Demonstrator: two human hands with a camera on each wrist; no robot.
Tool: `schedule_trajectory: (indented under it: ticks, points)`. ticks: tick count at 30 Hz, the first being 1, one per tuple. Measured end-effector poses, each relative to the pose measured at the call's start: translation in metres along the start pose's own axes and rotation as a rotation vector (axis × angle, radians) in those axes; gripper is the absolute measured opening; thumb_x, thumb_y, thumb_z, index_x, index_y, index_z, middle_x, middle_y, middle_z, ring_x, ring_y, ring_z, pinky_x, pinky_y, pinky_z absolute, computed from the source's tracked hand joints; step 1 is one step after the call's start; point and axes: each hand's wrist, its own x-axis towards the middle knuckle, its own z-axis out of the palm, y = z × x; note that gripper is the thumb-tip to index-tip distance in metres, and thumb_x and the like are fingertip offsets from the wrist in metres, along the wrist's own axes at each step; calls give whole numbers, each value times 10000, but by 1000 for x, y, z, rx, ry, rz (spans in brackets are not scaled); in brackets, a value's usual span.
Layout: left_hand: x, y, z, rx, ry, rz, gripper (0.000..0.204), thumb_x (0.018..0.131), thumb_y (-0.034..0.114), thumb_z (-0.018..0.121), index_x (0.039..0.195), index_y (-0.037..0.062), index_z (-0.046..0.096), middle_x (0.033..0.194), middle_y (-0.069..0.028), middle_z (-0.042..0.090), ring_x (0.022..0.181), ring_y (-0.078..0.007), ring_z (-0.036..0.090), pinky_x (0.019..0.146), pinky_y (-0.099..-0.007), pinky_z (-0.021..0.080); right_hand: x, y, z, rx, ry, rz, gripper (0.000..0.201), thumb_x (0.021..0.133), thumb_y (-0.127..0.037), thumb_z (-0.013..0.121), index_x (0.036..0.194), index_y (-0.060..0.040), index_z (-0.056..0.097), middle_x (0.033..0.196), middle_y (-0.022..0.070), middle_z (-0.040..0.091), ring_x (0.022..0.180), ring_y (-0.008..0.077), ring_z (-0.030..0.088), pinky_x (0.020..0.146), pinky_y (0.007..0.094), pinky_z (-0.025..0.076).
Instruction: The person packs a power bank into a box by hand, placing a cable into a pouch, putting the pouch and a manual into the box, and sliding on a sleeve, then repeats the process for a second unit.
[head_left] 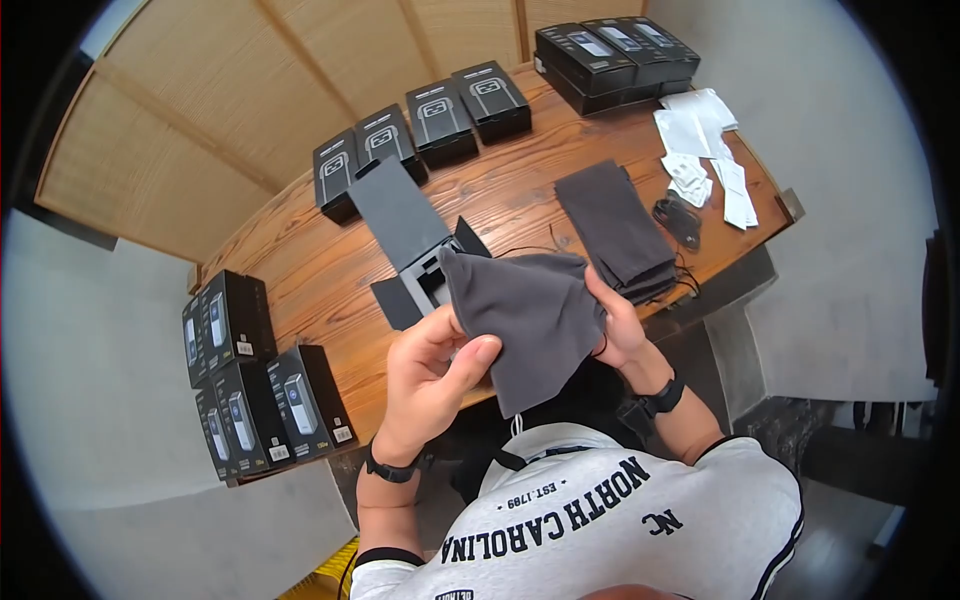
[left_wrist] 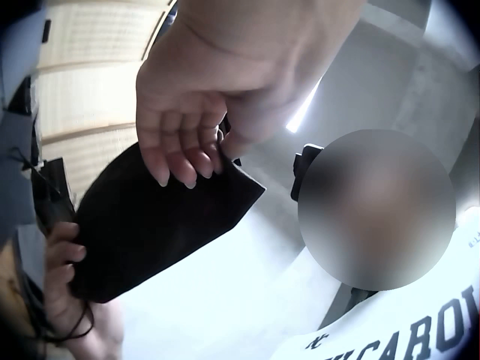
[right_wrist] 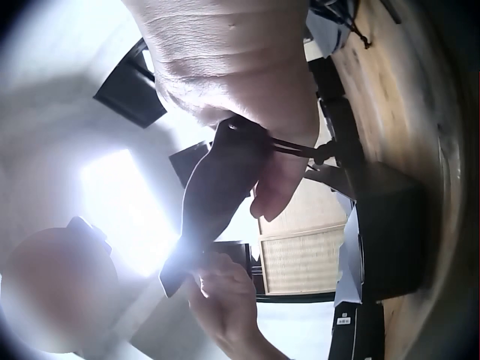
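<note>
Both grips pinch the grey pouch [head_left: 530, 320]: left hand [head_left: 435, 375] on its near corner, right hand [head_left: 615, 325] on the far edge, above the surface [head_left: 300, 270] edge. Open box [head_left: 425, 265] just behind it is unfilled; pouch stack [head_left: 615, 230] waits right of box

Left wrist: fingers [left_wrist: 180, 161] curled on pouch

Right wrist: cord [right_wrist: 296, 148] pinched

Black boxes [head_left: 430, 125] — paper slips [head_left: 700, 130] — on wooden table [head_left: 520, 200].

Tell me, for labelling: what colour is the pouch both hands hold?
Dark grey pouch; clearest in the head view.
</note>
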Motion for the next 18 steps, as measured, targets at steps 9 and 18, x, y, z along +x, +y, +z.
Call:
schedule_trajectory:
  ticks: [9, 18]
  points:
    - [10, -6, 11, -78, 173, 91, 358, 936, 169, 669, 1207, -60, 620, 1136, -92, 681, 1051, -145, 640, 959, -295, 491, -13, -5, -22, 124, -36, 124, 494, 1086, -355, 420, 1407, 19, 468, 1305, 177, 621, 1073, 249, 689, 874, 418, 610]
    - [-11, -13, -12, -16, 630, 155, 572, 856, 344, 524, 1234, -82, 574, 1179, -188, 661, 1052, -250, 643, 943, -333, 496, -31, -121, -64, -1268, 600, -809, 173, 960, -76, 653, 1092, 34, 678, 1031, 105, 721, 918, 214, 710, 794, 319, 541]
